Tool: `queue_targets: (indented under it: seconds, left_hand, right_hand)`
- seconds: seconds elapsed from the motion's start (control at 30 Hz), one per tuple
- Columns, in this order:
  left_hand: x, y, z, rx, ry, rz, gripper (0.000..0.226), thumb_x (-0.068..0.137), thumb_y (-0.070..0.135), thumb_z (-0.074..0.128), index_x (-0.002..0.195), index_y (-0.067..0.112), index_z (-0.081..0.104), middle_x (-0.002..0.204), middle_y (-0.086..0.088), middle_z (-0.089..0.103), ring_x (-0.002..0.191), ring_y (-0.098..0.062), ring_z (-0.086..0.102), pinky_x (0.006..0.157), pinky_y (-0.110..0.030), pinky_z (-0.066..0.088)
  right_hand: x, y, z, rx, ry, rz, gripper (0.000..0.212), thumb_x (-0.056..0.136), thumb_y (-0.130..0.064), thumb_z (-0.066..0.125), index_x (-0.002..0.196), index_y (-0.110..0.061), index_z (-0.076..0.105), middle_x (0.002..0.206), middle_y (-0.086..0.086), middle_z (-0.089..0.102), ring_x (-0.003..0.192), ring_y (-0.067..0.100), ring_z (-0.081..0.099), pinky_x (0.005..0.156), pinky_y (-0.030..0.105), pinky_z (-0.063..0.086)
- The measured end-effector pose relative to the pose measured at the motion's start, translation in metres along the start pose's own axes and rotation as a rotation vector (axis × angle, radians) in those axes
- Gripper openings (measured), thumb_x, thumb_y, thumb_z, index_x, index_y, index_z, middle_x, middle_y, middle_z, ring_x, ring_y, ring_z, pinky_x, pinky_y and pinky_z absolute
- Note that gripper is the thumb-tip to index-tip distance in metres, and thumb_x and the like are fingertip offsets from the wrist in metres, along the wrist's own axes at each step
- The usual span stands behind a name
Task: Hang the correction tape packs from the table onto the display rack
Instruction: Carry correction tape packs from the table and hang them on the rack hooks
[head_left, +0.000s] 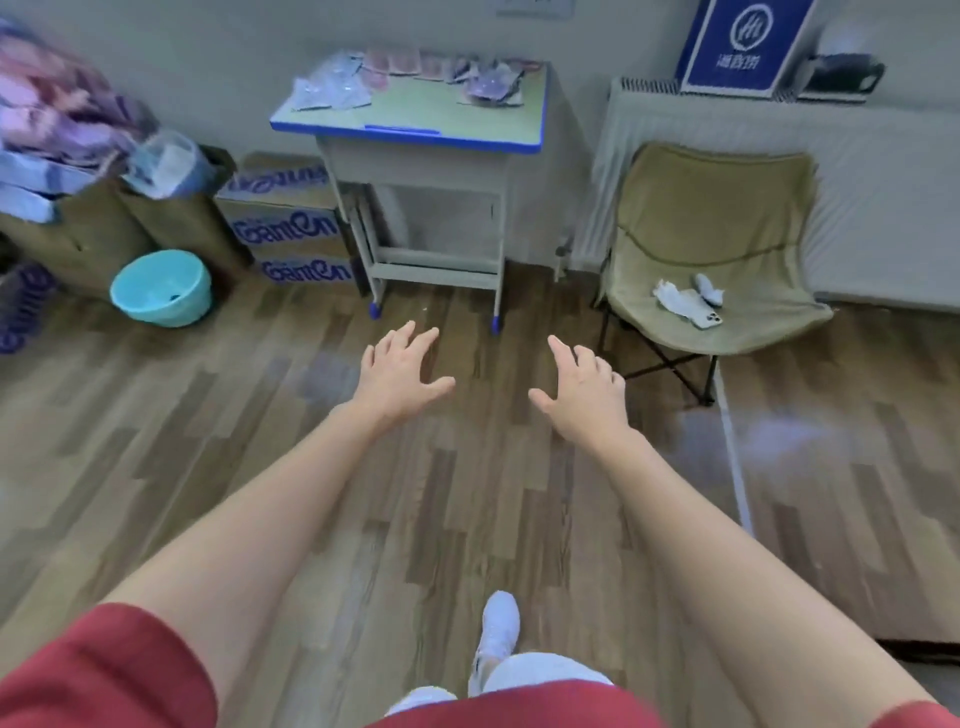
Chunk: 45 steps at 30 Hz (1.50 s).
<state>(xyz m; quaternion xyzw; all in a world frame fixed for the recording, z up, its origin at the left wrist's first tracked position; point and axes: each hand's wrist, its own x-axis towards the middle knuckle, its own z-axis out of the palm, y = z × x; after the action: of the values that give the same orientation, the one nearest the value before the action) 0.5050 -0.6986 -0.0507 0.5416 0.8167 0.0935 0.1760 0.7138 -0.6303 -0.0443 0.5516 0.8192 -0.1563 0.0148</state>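
Both hands, left hand (400, 371) and right hand (582, 392), were spread and empty; the correction tape packs (405, 75) lay well ahead on the desk (415, 130).

Left of centre, stacked white cardboard boxes (291, 234): blue lettering reads roughly "GamOn" on the two lower ones, upside down on the top one. Far left edge, similar purple lettering on a box (21, 306), cut off and unreadable. Upper right, blue signboard (745, 44): white circular logo above white Chinese characters, too blurred to read.
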Motion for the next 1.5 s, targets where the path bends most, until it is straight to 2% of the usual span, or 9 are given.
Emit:
queue_targets:
  seconds: [0.3, 0.8, 1.07, 1.2, 1.5]
  left_hand:
    - [0.138, -0.033, -0.05, -0.047, 0.077, -0.113, 0.067, 0.092, 0.045, 0.053, 0.15, 0.028, 0.023, 0.16, -0.005, 0.014, 0.147, -0.024, 0.01, 0.119, -0.045, 0.009]
    - [0.465, -0.106, -0.159, -0.052, 0.134, -0.037, 0.071, 0.091, 0.044, 0.057, 0.15, 0.026, 0.023, 0.159, -0.006, 0.016, 0.146, -0.024, 0.014, 0.117, -0.043, 0.013]
    - [0.61, -0.105, -0.174, -0.044, 0.066, -0.025, 0.071, 0.092, 0.044, 0.055, 0.151, 0.025, 0.021, 0.159, -0.007, 0.014, 0.145, -0.025, 0.015, 0.116, -0.042, 0.014]
    - [0.684, -0.102, -0.179, -0.058, 0.058, -0.072, 0.072, 0.092, 0.042, 0.056, 0.151, 0.025, 0.02, 0.159, -0.007, 0.013, 0.145, -0.025, 0.015, 0.116, -0.04, 0.016]
    - [0.805, -0.093, -0.186, -0.196, 0.049, -0.132, 0.073, 0.091, 0.035, 0.06, 0.151, 0.021, 0.021, 0.158, -0.01, 0.013, 0.145, -0.024, 0.013, 0.117, -0.036, 0.013]
  right_hand:
    - [0.165, -0.051, -0.033, 0.026, 0.027, -0.105, 0.069, 0.095, -0.044, 0.046, 0.152, -0.024, 0.012, 0.153, 0.012, 0.024, 0.14, 0.031, 0.024, 0.111, 0.045, 0.022]
    - [0.485, -0.146, -0.082, 0.121, 0.103, -0.031, 0.071, 0.093, -0.043, 0.052, 0.151, -0.024, 0.016, 0.152, 0.014, 0.027, 0.137, 0.033, 0.028, 0.109, 0.045, 0.027]
    - [0.634, -0.152, -0.102, 0.182, 0.079, 0.058, 0.072, 0.091, -0.041, 0.053, 0.15, -0.022, 0.017, 0.15, 0.017, 0.025, 0.132, 0.038, 0.032, 0.105, 0.045, 0.03]
    - [0.716, -0.148, -0.112, 0.193, 0.084, 0.08, 0.073, 0.09, -0.039, 0.055, 0.15, -0.022, 0.017, 0.151, 0.017, 0.023, 0.13, 0.039, 0.034, 0.103, 0.045, 0.031]
    - [0.842, -0.142, -0.119, 0.214, 0.003, 0.16, 0.077, 0.091, -0.043, 0.055, 0.151, -0.023, 0.013, 0.155, 0.015, 0.011, 0.134, 0.04, 0.026, 0.103, 0.047, 0.032]
